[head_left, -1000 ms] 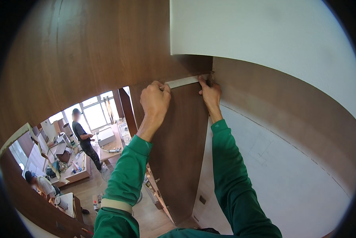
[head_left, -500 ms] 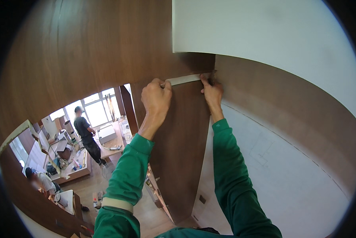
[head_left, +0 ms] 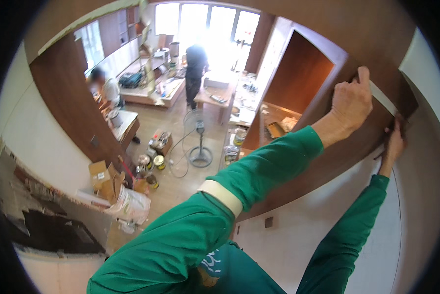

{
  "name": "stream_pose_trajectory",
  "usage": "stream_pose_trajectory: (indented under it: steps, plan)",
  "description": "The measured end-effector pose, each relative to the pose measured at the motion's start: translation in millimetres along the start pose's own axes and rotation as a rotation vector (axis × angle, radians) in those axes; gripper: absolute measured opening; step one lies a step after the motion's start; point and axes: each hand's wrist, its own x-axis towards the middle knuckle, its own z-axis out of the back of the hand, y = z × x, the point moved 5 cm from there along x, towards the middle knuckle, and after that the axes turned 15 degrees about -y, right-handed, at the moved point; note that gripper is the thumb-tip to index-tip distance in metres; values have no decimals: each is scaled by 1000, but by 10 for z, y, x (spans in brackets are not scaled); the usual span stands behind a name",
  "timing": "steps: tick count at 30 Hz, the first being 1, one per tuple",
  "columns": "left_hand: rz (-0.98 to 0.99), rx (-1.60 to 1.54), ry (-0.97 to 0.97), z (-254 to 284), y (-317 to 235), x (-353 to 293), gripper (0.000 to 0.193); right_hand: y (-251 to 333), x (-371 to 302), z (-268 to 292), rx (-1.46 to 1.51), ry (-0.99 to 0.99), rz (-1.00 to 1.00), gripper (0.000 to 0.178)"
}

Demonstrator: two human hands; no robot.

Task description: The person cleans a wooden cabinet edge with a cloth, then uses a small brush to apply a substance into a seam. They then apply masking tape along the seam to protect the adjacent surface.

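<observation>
A pale strip of masking tape [head_left: 384, 99] runs along a dark brown wood panel [head_left: 323, 164], close to the corner with the wall. My left hand [head_left: 351, 107] is closed at the strip's left end, its index finger pointing up against the wood. At the other end, my right hand [head_left: 395, 143] touches the tape with a fingertip, the other fingers apart and partly in shadow. Around my left forearm sits a cream ring [head_left: 222, 196] like a tape roll, over the green sleeve.
Below stands a fan [head_left: 200, 142] on the floor, near paint cans [head_left: 159, 162] and a cardboard box [head_left: 104, 179]. One person in dark clothes [head_left: 195, 73] is by a wooden table [head_left: 221, 100]; another in a light top [head_left: 110, 90] works at the left. A lit cabinet opening [head_left: 298, 73] adjoins the panel.
My view has swung left and down, so the hands now appear farther right and more of the room shows. Both hands stay at the tape strip; my left index finger is now raised.
</observation>
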Motion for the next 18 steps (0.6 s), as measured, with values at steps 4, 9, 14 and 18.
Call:
stream_pose_trajectory:
  steps: [4,9,14,18]
  plan:
    - [-6,-309,-131,665,167,-261,31,83,-89,224,12,-76,-32,60]
    - [550,-113,282,1977,1248,-1747,33,268,-281,17,54,-55,-16,57]
    - [328,1,668,2297,1353,-2433,58,58,-53,-65,-105,91,121,70]
    - [117,-27,984,1905,1267,-2389,64,-265,119,25,-13,131,150,57]
